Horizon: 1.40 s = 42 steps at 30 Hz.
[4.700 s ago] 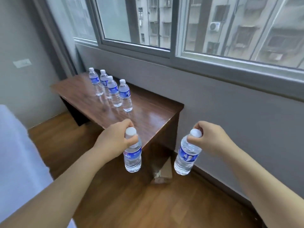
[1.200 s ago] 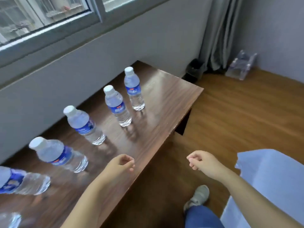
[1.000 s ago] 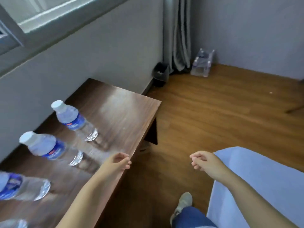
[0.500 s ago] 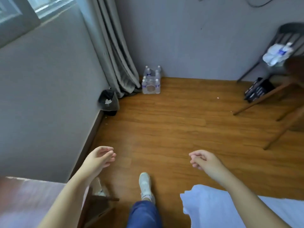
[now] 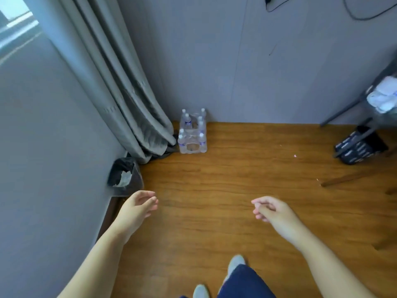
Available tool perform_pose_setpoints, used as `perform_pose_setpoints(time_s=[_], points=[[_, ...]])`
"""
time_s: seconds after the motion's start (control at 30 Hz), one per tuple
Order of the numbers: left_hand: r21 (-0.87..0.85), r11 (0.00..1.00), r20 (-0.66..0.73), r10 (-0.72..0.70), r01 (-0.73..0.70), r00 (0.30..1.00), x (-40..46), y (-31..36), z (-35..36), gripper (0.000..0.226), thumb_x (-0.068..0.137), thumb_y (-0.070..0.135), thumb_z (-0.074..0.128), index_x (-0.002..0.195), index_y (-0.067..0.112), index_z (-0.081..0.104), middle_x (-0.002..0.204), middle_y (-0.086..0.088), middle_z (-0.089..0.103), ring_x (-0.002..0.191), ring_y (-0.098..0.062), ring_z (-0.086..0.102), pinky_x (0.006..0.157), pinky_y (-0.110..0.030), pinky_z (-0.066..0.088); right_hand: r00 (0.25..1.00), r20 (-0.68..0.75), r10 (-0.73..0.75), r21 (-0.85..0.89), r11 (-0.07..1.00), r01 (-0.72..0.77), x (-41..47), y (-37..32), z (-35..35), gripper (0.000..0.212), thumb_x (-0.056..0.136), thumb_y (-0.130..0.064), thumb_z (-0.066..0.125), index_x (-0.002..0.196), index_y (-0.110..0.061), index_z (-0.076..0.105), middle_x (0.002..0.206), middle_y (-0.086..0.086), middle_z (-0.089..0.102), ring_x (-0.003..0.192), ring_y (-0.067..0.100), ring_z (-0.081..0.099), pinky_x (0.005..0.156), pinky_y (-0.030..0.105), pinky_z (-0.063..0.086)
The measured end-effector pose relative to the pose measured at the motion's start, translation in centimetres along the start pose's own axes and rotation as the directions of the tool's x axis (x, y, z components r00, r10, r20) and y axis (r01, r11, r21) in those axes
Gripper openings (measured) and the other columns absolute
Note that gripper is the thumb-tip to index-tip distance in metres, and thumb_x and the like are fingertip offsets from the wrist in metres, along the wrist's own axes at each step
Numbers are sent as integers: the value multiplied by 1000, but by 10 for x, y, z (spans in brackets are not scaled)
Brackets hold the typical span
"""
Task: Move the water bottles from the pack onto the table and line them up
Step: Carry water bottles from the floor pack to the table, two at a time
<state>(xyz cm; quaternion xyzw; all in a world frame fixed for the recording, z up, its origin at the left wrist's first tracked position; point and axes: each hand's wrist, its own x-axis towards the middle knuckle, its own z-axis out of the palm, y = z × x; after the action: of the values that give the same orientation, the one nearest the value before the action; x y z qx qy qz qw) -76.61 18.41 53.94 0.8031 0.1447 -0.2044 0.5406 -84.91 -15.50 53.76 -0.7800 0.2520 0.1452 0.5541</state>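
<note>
So the person is facing the clear shrink-wrapped pack of water bottles (image 5: 192, 132) on the floor, left hand (image 5: 137, 208) and right hand (image 5: 271, 210) loosely curled, holding nothing. Probably best grabbing one bottle per hand by its neck.

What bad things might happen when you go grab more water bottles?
The pack of bottles sits on the floor against the curtain, so the cloth might snag a reaching hand. The bin stands by the wall near the walking path and could get kicked. The left hand and right hand are empty; carrying one bottle each by its cap risks dropping one.
</note>
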Motion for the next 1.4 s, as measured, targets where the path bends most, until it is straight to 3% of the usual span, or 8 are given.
perform_pose_setpoints(time_s=[0.43, 0.67, 0.83, 0.97, 1.07, 1.27, 1.33, 1.4], points=[[-147, 986, -122, -101, 82, 987, 296, 152, 33, 11, 94, 17, 58, 105, 20, 62, 100, -4, 71, 95, -19, 68, 86, -32, 51, 980, 186, -69, -112, 990, 91, 366, -170, -36, 18, 94, -7, 53, 88, -20, 63, 80, 2, 66, 66, 11, 60, 63, 12, 46], [-182, 977, -120, -135, 111, 984, 435, 197, 31, 14, 92, 17, 61, 106, 19, 62, 101, -5, 71, 96, -20, 68, 87, -33, 50, 972, 229, -52, -169, 981, 93, 516, -244, -17, 21, 93, -12, 54, 85, -28, 65, 79, -3, 69, 66, 8, 64, 72, 23, 49], [-108, 985, -63, -140, 133, 988, 562, 199, 23, 12, 91, 20, 63, 101, 25, 60, 102, -4, 71, 97, -20, 67, 87, -34, 52, 971, 239, -17, -195, 979, 65, 623, -271, 25, 17, 96, -9, 51, 93, -19, 65, 82, -2, 67, 69, 8, 62, 61, 5, 44], [-80, 985, -38, -155, 152, 987, 671, 177, 29, 12, 89, 19, 65, 99, 24, 63, 96, -5, 73, 92, -18, 69, 90, -40, 53, 976, 217, 7, -209, 977, 40, 722, -260, 76, 16, 96, -9, 52, 94, -18, 66, 81, -4, 67, 71, 8, 62, 69, 9, 49], [-114, 983, -41, -152, 146, 988, 743, 152, 49, 9, 89, 14, 65, 97, 19, 65, 94, -6, 73, 86, -15, 70, 74, -23, 54, 978, 208, 17, -198, 980, 25, 796, -234, 121, 24, 93, -10, 55, 83, -31, 63, 84, -7, 68, 81, 12, 65, 81, 30, 55], [-171, 977, 10, -129, 129, 992, 867, 72, 106, 10, 90, 13, 63, 97, 19, 64, 92, -6, 72, 89, -22, 69, 67, -23, 52, 987, 154, -41, -235, 969, 76, 938, -155, 215, 27, 91, -12, 59, 79, -36, 59, 79, -10, 63, 79, 15, 61, 74, 29, 50], [-154, 983, 16, -98, 99, 995, 901, 41, 124, 8, 91, 11, 61, 96, 17, 64, 91, -7, 71, 89, -20, 68, 69, -19, 50, 990, 126, -65, -253, 963, 95, 979, -125, 246, 16, 91, -13, 58, 90, -28, 61, 85, -8, 63, 83, 13, 60, 68, 19, 45], [-140, 988, 27, -56, 59, 998, 930, 9, 139, 9, 91, 8, 60, 94, 16, 63, 86, -7, 70, 84, -17, 67, 71, -18, 50, 988, 101, -117, -254, 957, 139, 1018, -95, 276, 18, 88, -11, 58, 99, -23, 64, 91, -8, 66, 89, 11, 62, 74, 21, 47]])
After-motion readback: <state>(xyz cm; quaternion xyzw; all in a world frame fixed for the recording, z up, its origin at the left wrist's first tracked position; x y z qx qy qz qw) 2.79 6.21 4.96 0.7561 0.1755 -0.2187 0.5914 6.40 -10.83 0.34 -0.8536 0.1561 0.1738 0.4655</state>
